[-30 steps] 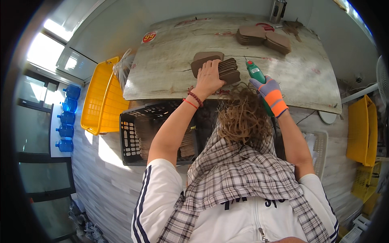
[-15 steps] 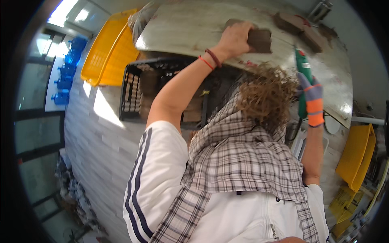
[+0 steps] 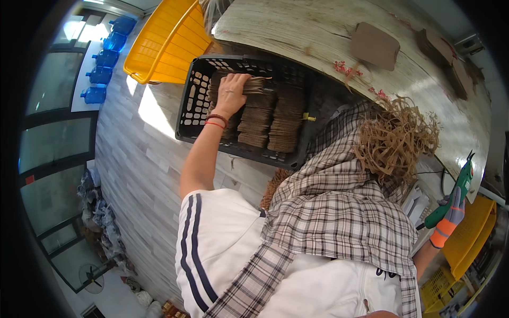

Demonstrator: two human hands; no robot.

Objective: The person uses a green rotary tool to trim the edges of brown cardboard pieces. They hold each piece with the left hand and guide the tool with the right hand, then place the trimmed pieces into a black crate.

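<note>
My bare left hand [image 3: 232, 91], with a dark red and a bright red band at the wrist, reaches into a black plastic crate [image 3: 186, 108]. Its fingers close over a bundle of thin brown flat pieces [image 3: 255, 86]. Two neat stacks of the same pieces [image 3: 285, 119] fill the crate beside it. Out at the right, my right hand [image 3: 452, 212] wears a grey and orange glove. It grips a green power cutter [image 3: 462, 183] with a dark pointed tip, held away from the table. A tangle of brown trimmed strips [image 3: 397, 140] lies on the checked cloth at my lap.
The pale wooden table [image 3: 297, 24] carries one flat brown piece [image 3: 375, 46], further brown stacks [image 3: 442, 55] and red scraps [image 3: 347, 69]. A yellow basket [image 3: 169, 45] stands beyond the crate, another yellow crate [image 3: 472, 233] at right. Blue water bottles [image 3: 101, 74] line the far left.
My left hand has moved from the brown pieces on the table down into the crate. My right hand has swung the cutter outward and lower, away from the table.
</note>
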